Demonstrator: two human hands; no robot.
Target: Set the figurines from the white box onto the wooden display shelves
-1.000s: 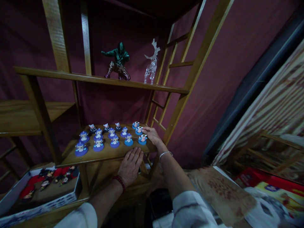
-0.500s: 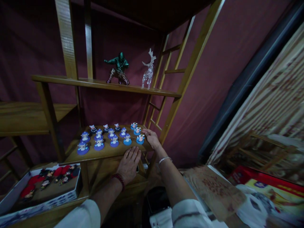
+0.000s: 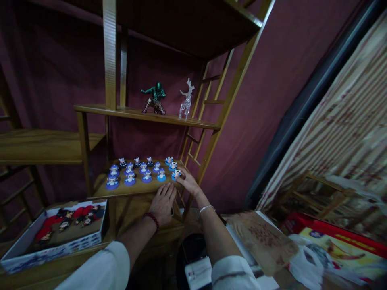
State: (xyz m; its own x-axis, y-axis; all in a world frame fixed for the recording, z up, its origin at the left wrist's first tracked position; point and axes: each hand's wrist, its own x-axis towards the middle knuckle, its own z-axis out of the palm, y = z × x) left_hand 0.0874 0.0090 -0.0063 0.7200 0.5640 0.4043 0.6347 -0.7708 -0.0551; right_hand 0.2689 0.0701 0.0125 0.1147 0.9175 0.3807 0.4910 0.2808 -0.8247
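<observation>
In the head view, the near figure [image 3: 175, 175], on a blue base, stands upright on the shelf [image 3: 100, 187], right at the fingertips of my right hand [image 3: 188, 182]. It is just left of that hand and a little beyond my left hand [image 3: 163, 202], to its right. My right fingers are part bent at its right side; I cannot tell whether they grip it or only touch it. My left hand lies palm down with fingers stretched out and close together at the shelf's front edge, with nothing visible in its hold.

Two more figures [image 3: 171, 163] stand behind the near one, beyond my right fingertips. Just past my left fingertips is a blue-based figure [image 3: 161, 175]; purple figures [image 3: 130, 178] spread off to that hand's left, with three dark figures [image 3: 137, 162] farther back. Well to the left of my left hand sits a box [image 3: 57, 251] of dolls [image 3: 87, 217]. Above both hands, a statue [image 3: 155, 98] and a clear deer [image 3: 186, 102] stand on a higher shelf [image 3: 130, 112].
</observation>
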